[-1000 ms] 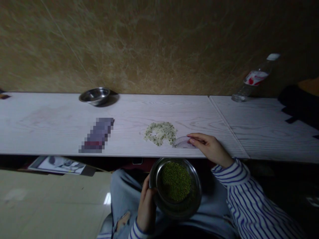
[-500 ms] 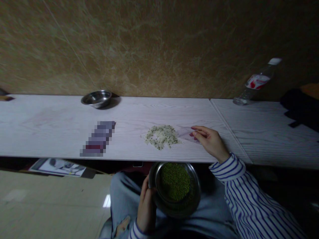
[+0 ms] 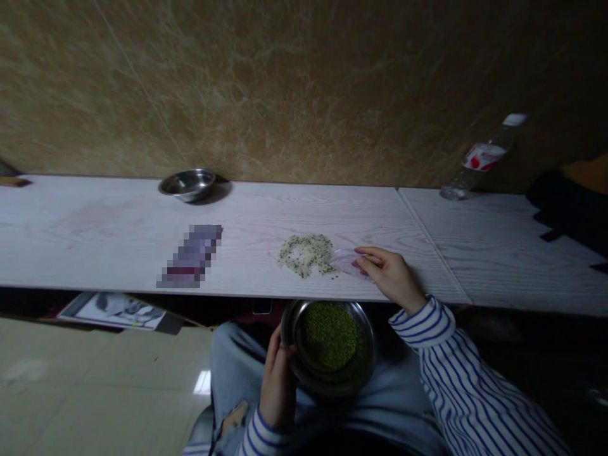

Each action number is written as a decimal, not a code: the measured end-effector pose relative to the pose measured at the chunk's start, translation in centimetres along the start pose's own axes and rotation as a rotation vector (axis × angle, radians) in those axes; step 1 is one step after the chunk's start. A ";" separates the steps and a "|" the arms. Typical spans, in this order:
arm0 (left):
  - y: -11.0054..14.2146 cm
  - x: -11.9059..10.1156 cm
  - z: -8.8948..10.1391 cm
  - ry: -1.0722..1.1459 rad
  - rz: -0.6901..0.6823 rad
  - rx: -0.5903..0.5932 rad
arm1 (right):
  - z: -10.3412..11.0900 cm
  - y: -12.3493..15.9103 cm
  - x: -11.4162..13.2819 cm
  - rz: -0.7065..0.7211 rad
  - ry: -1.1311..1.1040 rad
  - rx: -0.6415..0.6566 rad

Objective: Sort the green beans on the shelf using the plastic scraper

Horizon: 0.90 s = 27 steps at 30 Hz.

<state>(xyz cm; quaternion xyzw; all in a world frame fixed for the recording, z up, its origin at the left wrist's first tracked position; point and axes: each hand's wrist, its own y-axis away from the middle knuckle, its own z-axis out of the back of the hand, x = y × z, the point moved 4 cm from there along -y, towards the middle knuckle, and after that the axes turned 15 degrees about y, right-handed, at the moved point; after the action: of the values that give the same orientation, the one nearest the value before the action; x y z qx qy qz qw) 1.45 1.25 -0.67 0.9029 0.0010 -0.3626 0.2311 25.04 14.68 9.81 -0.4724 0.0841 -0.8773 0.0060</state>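
My left hand [image 3: 278, 383] grips the left rim of a steel bowl [image 3: 367, 354], held over my lap just below the table edge. Green beans, apparently mung beans [image 3: 331, 334], cover the bottom of that bowl. On the white wood-grain table lies a loose pile of rice mixed with dark green beans [image 3: 306, 254], spread flat. Between its thumb and fingers my right hand [image 3: 394, 275] pinches a thin clear plastic piece [image 3: 346, 261], whose exact kind I cannot make out. The left edge of this piece lies against the right side of the pile.
A second steel bowl [image 3: 190, 185] stands near the wall at the back left. Left of the pile lies a pixelated flat object [image 3: 192, 253]. A clear bottle [image 3: 482, 157] with a white cap stands back right, beside dark cloth [image 3: 565, 196]. Papers [image 3: 114, 310] rest under the tabletop.
My right hand has moved slightly left, bringing the plastic piece against the pile's right edge. My left hand keeps its grip on the bowl. The view has shifted a little.
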 end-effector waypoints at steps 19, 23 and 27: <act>0.7 -0.3 -0.1 0.025 0.002 -0.034 | 2.4 3.3 -0.8 -0.068 -0.020 -0.064; 0.8 -0.4 -0.3 0.015 -0.006 -0.032 | 2.1 3.7 -0.8 -0.060 -0.013 -0.054; 0.9 -0.4 -0.2 0.021 0.003 -0.018 | 2.0 4.2 -0.7 -0.060 -0.018 -0.055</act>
<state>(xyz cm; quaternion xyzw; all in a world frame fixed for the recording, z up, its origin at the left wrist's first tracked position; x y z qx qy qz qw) 1.48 0.62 0.06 0.9045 0.0055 -0.3527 0.2397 26.80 10.34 9.63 -0.4826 0.0940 -0.8702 -0.0327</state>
